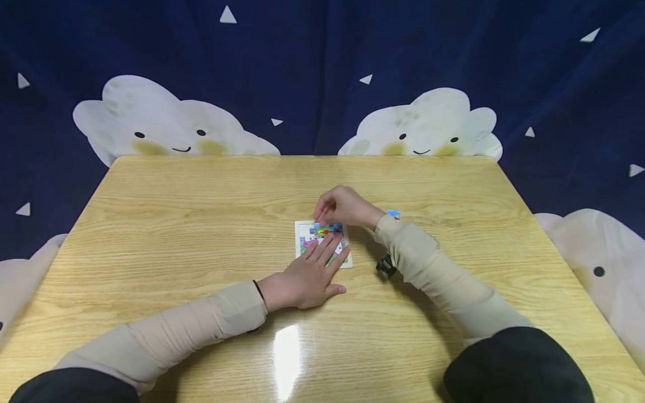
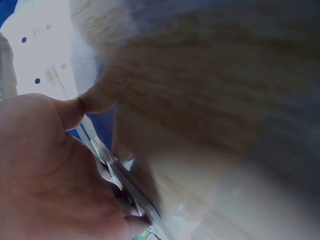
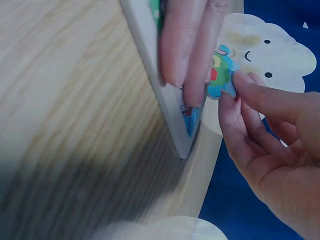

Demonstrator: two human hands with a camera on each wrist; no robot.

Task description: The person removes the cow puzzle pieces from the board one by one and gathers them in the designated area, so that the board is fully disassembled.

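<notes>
A small jigsaw puzzle in a white frame (image 1: 298, 239) lies near the middle of the table, its picture brightly coloured. Across it rests my left hand (image 1: 309, 275), fingers spread and straight, covering its lower right part. At the far edge of the frame, my right hand (image 1: 346, 206) pinches a puzzle piece (image 3: 218, 75) between thumb and fingers. This piece is blue and green with a red patch, and in the right wrist view it is tilted up beside the left fingertips. The left wrist view shows my left palm (image 2: 55, 175) alongside the frame's edge.
Another blue puzzle piece (image 1: 394, 213) lies on the wooden table (image 1: 201, 207), partly behind my right forearm. A black wrist device (image 1: 386, 267) hangs under the right sleeve. Behind the table hangs a dark blue curtain (image 1: 312, 67) with white clouds.
</notes>
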